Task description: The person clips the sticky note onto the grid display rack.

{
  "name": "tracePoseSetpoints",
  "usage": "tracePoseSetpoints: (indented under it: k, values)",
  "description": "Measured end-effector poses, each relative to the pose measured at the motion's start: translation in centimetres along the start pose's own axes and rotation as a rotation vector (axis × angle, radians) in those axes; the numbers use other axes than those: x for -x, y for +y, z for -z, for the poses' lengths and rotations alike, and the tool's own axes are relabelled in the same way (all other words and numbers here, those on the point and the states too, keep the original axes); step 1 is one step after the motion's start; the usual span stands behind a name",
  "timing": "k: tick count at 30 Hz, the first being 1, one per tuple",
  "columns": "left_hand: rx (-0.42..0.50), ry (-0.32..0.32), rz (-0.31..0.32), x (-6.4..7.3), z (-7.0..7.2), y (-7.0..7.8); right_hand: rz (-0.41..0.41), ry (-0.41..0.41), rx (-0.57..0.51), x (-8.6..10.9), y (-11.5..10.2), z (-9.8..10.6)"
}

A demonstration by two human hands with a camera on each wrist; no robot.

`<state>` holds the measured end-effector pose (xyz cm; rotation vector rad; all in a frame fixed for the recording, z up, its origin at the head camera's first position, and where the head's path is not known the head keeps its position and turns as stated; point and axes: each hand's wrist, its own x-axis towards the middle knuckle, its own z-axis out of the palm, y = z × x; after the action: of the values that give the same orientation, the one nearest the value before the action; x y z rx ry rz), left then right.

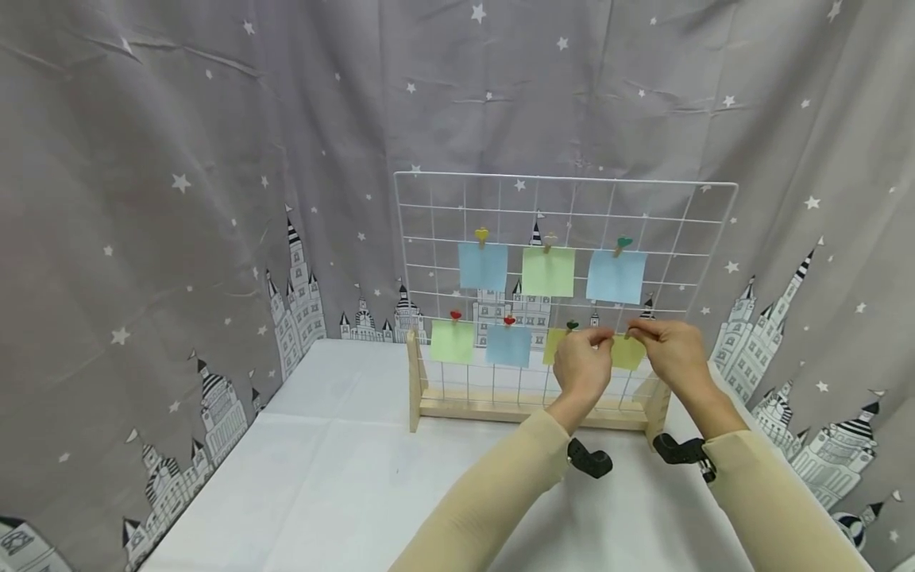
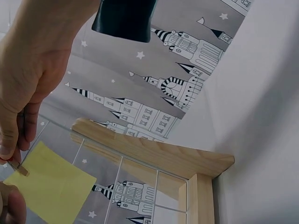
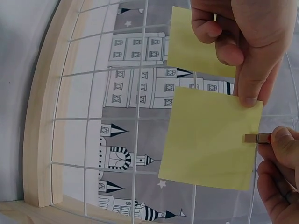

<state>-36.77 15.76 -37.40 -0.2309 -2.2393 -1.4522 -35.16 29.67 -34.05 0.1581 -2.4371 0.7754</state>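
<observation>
A yellow paper note [image 1: 627, 353] lies against the lower right of a white wire grid [image 1: 568, 181]. My left hand [image 1: 582, 364] pinches that note's upper left corner between thumb and finger. At its top edge, my right hand [image 1: 673, 356] pinches a small wooden clothespin [image 3: 251, 138]; a bit of red shows on it by the thumb. The clothespin overlaps the paper's edge by a grid wire. Beside this note hangs another yellow note [image 3: 187, 42], partly behind my left hand, under a green heart clip [image 1: 572, 325].
Blue and green notes, such as a blue one [image 1: 616, 276] and a green one [image 1: 453, 342], hang from heart clips on the grid. A wooden base [image 1: 486, 408] holds the grid upright on a white table [image 1: 307, 477]. A grey castle-print curtain [image 1: 214, 119] hangs behind.
</observation>
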Motion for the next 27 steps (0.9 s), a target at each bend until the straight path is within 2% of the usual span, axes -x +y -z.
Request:
tracePoseSetpoints:
  k: [15,27]
  values:
    - [-0.008,0.023,-0.018,0.03,-0.07,-0.28,0.012,0.032,-0.024,0.27,-0.21,0.01]
    - [0.021,0.011,0.028,0.37,0.32,-0.82,0.001,0.045,-0.034,0.82,-0.27,0.49]
